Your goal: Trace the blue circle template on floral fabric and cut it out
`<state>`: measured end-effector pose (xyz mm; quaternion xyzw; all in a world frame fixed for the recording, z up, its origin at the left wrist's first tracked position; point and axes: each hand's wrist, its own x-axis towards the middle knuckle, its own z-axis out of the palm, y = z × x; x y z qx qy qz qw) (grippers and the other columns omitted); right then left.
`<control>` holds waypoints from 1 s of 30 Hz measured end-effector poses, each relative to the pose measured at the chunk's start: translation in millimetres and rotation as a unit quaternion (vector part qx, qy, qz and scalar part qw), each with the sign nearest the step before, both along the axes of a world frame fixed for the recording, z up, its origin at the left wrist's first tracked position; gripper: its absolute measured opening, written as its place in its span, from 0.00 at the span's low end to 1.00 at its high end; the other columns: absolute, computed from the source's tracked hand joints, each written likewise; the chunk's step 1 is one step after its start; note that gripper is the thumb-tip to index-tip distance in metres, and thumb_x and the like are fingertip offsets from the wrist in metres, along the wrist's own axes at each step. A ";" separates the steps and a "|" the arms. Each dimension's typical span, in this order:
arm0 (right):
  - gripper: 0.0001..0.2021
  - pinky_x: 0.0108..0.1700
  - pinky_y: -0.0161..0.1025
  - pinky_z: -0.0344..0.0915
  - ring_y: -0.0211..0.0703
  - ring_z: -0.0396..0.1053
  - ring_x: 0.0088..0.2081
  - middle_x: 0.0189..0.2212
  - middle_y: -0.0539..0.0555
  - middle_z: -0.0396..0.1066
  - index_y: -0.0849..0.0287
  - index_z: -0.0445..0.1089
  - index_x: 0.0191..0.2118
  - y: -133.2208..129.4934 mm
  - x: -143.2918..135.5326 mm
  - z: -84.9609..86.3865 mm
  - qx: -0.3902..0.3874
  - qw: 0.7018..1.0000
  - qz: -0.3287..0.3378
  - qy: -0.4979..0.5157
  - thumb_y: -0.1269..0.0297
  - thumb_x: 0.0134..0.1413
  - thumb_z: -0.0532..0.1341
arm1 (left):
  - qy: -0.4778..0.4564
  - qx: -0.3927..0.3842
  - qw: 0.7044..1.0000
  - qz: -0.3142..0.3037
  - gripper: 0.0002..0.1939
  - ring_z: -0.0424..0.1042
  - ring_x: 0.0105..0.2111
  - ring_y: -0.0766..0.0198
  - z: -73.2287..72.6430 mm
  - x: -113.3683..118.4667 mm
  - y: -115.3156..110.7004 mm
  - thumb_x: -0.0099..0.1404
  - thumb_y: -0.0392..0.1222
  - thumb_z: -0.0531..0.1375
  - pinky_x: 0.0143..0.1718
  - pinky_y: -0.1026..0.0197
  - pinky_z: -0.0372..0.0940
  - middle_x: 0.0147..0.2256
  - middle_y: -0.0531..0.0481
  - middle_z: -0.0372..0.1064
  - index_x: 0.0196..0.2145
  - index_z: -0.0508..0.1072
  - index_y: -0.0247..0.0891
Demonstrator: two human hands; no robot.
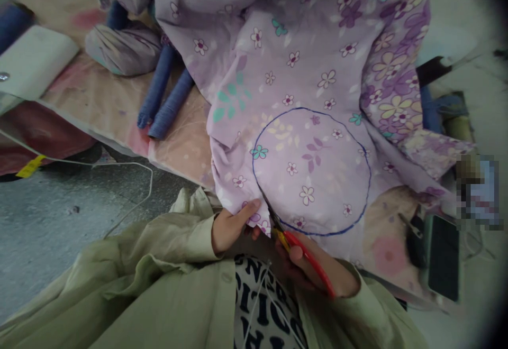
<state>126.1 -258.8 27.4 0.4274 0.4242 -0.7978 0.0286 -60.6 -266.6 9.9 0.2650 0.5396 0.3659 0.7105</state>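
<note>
Lilac flowered fabric point(293, 79) is spread over the work surface and bunched up at the far side. A blue circle point(371, 172) is drawn on it near me. My left hand point(238, 226) pinches the fabric's near edge, just left of the circle. In my right hand point(305, 264) are red-handled scissors point(313, 267) with some yellow near the pivot. Their dark blades lie at the lower left of the blue line, where the fabric is cut. How far the blades are apart is hard to make out.
Two blue rolls point(170, 100) lie left of the fabric, near a tied cloth bundle point(123, 47). Farther left is a white box-like object point(37, 61). A phone point(443, 256) rests at the right. A white cord point(130, 164) hangs past the table's left edge.
</note>
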 end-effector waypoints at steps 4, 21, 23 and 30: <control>0.29 0.09 0.28 0.43 0.28 0.47 0.12 0.14 0.42 0.51 0.56 0.56 0.31 -2.9 2.4 -6.0 -0.011 1.000 -0.013 -0.011 0.31 0.37 0.51 | -0.001 -0.001 1.000 0.003 0.23 0.61 0.16 0.69 -1.8 0.4 -0.4 0.60 0.52 0.50 0.21 0.65 0.55 0.13 0.52 0.61 0.15 0.65 0.35; 0.25 0.07 0.25 0.47 0.27 0.49 0.09 0.12 0.41 0.54 0.56 0.55 0.32 -16.5 -0.7 -9.4 -0.080 0.994 -0.066 0.017 0.37 0.44 0.53 | -0.018 -0.010 1.000 -0.013 0.24 0.60 0.15 0.70 -3.9 0.4 -0.5 0.60 0.54 0.50 0.19 0.65 0.54 0.13 0.51 0.61 0.15 0.65 0.34; 0.25 0.07 0.25 0.48 0.27 0.49 0.10 0.12 0.41 0.54 0.57 0.55 0.31 -19.6 -1.5 -10.7 -0.090 0.992 -0.080 0.024 0.37 0.44 0.53 | -0.026 -0.012 1.000 -0.010 0.24 0.60 0.15 0.70 -4.5 1.2 -1.1 0.60 0.54 0.50 0.19 0.66 0.53 0.13 0.51 0.61 0.15 0.65 0.34; 0.26 0.07 0.26 0.50 0.29 0.51 0.09 0.13 0.41 0.57 0.57 0.55 0.35 -27.3 1.2 -19.4 -0.120 0.989 -0.088 0.000 0.37 0.43 0.53 | -0.025 -0.013 1.000 -0.009 0.25 0.59 0.14 0.71 -7.9 2.1 -2.3 0.59 0.55 0.50 0.18 0.67 0.53 0.13 0.52 0.60 0.15 0.65 0.34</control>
